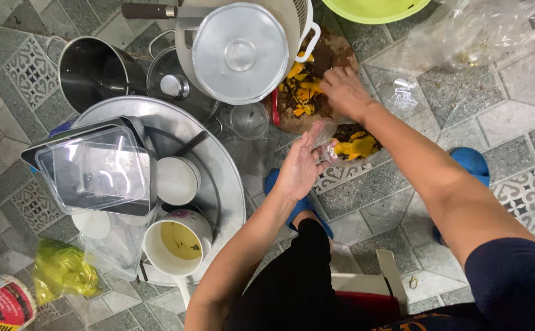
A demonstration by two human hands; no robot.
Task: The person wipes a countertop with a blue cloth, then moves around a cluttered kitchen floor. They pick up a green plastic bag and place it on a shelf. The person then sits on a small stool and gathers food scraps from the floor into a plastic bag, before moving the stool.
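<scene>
Left hand (301, 164) holding plastic bag (350, 147), right hand (345, 91) on peels (302, 89)

Clear plastic bag (347, 147): thin, crumpled, mouth held open on the tiled floor, just below the cutting board. Already holds a clump of yellow and dark brown scraps. Yellow peel scraps (301, 92): loose heap of orange-yellow pieces mixed with dark bits, lying on the round wooden cutting board (335, 46). Board is brown, flat on the floor, partly hidden under the white pot; a red-handled tool lies at its left edge.
</scene>
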